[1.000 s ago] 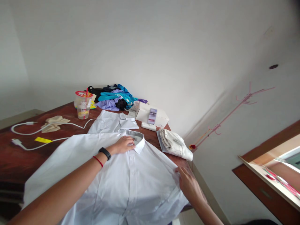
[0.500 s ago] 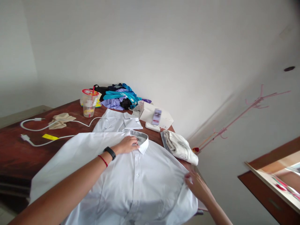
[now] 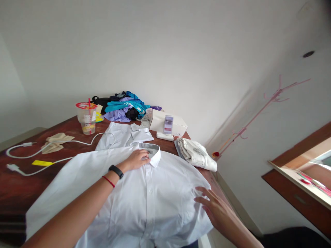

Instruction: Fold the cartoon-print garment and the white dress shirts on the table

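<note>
A white button-up shirt lies spread front side up on the table, its collar toward the far side. At the left front of the collar, my left hand rests with its fingers bent together on the cloth, closed on the shirt. The fingertips are partly hidden inside the collar opening. My right hand is at the shirt's right sleeve side, fingers apart and stretched out over the cloth. Whether those fingers touch the fabric I cannot tell. The shirt's lower edge runs out of view at the bottom.
Behind the shirt lie a folded white garment, a white box and a heap of clothes. A folded printed cloth sits at the right edge. Left are a plastic cup, a white cable and a napkin.
My right hand has let go of the shirt's right side and its fingers have spread. My left hand stays at the collar. The view has shifted slightly to the right.
</note>
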`<state>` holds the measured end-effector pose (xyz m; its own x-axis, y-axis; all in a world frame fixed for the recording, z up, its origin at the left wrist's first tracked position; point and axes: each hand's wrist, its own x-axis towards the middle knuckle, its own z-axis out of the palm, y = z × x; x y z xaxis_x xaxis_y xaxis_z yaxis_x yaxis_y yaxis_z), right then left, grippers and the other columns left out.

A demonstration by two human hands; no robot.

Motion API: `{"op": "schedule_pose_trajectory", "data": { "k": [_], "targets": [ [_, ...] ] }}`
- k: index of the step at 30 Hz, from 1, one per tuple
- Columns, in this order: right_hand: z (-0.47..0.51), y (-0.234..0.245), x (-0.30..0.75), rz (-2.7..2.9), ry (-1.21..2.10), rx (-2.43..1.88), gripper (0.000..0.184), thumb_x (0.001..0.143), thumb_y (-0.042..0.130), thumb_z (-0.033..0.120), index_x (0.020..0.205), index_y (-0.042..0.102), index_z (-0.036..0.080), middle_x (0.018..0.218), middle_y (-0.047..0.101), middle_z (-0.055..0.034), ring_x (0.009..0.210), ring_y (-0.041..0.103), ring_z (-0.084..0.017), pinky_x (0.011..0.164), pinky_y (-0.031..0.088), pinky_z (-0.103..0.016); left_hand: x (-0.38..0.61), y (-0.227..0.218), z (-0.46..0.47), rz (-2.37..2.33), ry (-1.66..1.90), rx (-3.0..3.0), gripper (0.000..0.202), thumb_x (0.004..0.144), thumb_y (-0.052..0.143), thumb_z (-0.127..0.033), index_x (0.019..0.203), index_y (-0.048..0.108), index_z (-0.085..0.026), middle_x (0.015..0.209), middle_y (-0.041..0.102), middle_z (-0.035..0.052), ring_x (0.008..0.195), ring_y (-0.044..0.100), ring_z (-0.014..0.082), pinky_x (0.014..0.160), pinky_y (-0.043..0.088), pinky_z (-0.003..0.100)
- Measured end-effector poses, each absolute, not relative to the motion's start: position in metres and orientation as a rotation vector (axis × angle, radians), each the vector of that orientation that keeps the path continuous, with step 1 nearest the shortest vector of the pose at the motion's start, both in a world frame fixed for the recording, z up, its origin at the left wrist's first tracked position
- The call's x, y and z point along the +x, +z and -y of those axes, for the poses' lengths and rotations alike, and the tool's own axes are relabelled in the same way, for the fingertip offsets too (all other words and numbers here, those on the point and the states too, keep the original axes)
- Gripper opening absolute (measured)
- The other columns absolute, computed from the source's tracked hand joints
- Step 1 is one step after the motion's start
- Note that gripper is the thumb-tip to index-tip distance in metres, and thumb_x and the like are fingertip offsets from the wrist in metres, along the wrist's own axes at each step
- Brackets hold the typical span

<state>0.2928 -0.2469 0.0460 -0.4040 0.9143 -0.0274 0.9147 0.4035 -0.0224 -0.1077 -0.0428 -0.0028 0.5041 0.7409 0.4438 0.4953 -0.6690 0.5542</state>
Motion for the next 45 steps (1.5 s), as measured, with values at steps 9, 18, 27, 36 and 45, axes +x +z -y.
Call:
{"op": "schedule_pose_trajectory", "data": {
  "k": [9,18,27,36,45],
  "targets": [
    [0.241,0.059,0.297,-2.612,-0.437,1.703,0.018,0.092,0.052,0.016,0.092,0.069,0.023,0.103,0.070,-0.0064,0.088,0.069,-0.020,0.081,0.053,-0.031,-0.106,-0.005,0.040,-1.134,0.869,2.379,0.030,0.091,0.059,-0.047,0.083,0.071,-0.021,0.115,0.074,0.0116,0.122,0.062,0.0313,0.104,0.046,0.042],
    [0.184,0.093,0.295,-2.904,-1.046,2.226,0.032,0.096,0.056,0.050,0.089,0.062,0.019,0.064,0.058,0.0014,0.056,0.053,-0.014,0.056,0.043,-0.027,-0.102,0.004,0.047,-1.164,0.888,2.352,0.019,0.088,0.063,-0.038,0.094,0.068,-0.021,0.105,0.074,0.0104,0.106,0.066,0.0287,0.099,0.048,0.044],
    [0.111,0.101,0.215,-3.023,-1.500,2.524,0.042,0.085,0.066,0.061,0.086,0.056,0.021,0.061,0.048,0.0059,0.047,0.042,-0.010,0.044,0.030,-0.024,-0.095,0.054,0.083,-0.795,1.178,1.962,0.024,0.097,0.058,-0.039,0.092,0.068,-0.018,0.096,0.072,0.0091,0.090,0.067,0.0221,0.083,0.053,0.036],
    [0.087,0.105,0.167,-3.126,-1.418,2.562,0.035,0.087,0.067,0.054,0.085,0.062,0.020,0.076,0.060,0.0002,0.065,0.051,-0.014,0.061,0.042,-0.028,-0.079,0.052,0.095,-0.464,0.773,1.447,0.059,0.091,0.071,-0.046,0.143,0.050,-0.027,0.146,0.054,0.0165,0.121,0.063,0.0289,0.091,0.053,0.038],
    [0.087,0.098,0.130,-2.984,-1.816,2.506,0.042,0.082,0.069,0.061,0.085,0.059,0.021,0.069,0.055,0.0026,0.058,0.046,-0.013,0.054,0.036,-0.026,-0.048,0.030,0.116,-0.303,0.523,1.324,0.056,0.088,0.077,-0.040,0.138,0.058,-0.025,0.139,0.060,0.0145,0.124,0.061,0.0281,0.100,0.049,0.040]
  ]
}}
